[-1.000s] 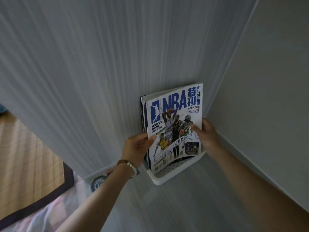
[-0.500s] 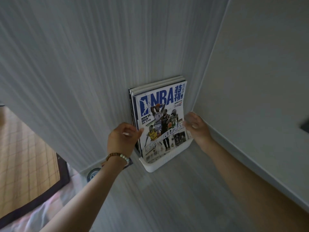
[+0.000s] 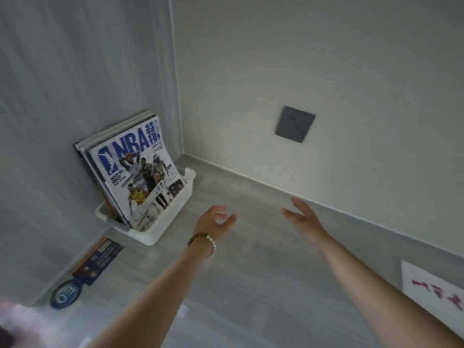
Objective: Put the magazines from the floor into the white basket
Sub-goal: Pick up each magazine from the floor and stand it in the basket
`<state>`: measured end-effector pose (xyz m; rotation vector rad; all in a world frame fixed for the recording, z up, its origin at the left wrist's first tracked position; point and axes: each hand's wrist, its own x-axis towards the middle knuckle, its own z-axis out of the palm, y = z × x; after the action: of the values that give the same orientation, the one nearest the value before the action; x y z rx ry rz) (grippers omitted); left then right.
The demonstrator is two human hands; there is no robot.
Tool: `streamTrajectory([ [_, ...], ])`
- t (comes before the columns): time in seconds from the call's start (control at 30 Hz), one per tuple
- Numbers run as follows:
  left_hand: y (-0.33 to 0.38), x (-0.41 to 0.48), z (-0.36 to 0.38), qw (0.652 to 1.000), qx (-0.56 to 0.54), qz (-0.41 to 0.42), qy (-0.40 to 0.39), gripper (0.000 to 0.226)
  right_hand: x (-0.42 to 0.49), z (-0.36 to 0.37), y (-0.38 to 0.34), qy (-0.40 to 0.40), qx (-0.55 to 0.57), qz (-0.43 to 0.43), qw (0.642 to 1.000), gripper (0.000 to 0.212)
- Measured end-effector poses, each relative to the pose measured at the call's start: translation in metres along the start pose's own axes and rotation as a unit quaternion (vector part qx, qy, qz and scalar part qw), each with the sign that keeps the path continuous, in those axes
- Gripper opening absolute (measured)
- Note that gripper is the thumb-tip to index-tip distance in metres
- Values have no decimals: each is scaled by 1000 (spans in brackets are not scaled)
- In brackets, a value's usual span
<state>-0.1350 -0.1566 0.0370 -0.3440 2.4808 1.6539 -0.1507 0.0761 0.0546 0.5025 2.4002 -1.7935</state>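
A stack of magazines (image 3: 130, 169) stands upright in the white basket (image 3: 165, 222) in the room's corner, leaning back against the left wall, an NBA cover in front. My left hand (image 3: 214, 219), with a bead bracelet on the wrist, hovers open over the floor to the right of the basket, holding nothing. My right hand (image 3: 302, 217) is open too, farther right near the skirting board, empty. A dark blue booklet (image 3: 96, 259) lies flat on the floor along the left wall, in front of the basket.
A round blue object (image 3: 65, 293) lies by the left wall beyond the booklet. A white sheet with pink marks (image 3: 434, 290) lies on the floor at the right edge. A grey wall socket (image 3: 295, 124) sits on the right wall. Pink fabric shows at the bottom left.
Both hands have let go of the NBA magazine and pulled back to the right of the basket. The magazine now rests in the basket. The view has swung right.
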Motion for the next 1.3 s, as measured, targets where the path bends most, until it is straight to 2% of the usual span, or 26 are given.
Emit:
streamTrajectory([
  [0.13, 19, -25, 78, 991, 7, -5, -130, 54, -65, -105, 56, 93, 20, 58, 994, 59],
  [0.3, 43, -73, 180, 972, 41, -14, -233, 58, -147, -211, 123, 234, 16, 113, 966, 61],
  [0.37, 48, -95, 219, 963, 42, -30, -263, 57, -175, -247, 149, 249, 35, 146, 957, 63],
  [0.47, 50, -126, 273, 952, 61, -38, -298, 59, -207, -294, 186, 260, 67, 185, 945, 54],
  [0.53, 51, -144, 305, 946, 70, -49, -311, 61, -218, -318, 210, 303, 48, 191, 932, 50],
  [0.6, 49, -158, 336, 943, 80, -64, -318, 63, -223, -338, 231, 324, 31, 195, 925, 56],
  [0.77, 43, -184, 402, 944, 124, -78, -297, 67, -218, -379, 278, 288, 86, 233, 925, 68],
  [0.9, 46, -188, 437, 953, 135, -81, -259, 58, -204, -395, 296, 238, 141, 253, 927, 59],
  [1.03, 51, -191, 448, 959, 97, -89, -251, 28, -191, -400, 298, 232, 104, 260, 932, 49],
  [1.13, 60, -196, 445, 951, 105, -41, -286, 36, -187, -395, 294, 178, 109, 262, 942, 33],
  [1.2, 65, -198, 437, 954, 72, -15, -290, 38, -183, -388, 291, 164, 45, 245, 954, 21],
  [1.3, 73, -194, 413, 960, 33, 8, -278, 36, -176, -378, 281, 153, 2, 227, 962, 18],
])
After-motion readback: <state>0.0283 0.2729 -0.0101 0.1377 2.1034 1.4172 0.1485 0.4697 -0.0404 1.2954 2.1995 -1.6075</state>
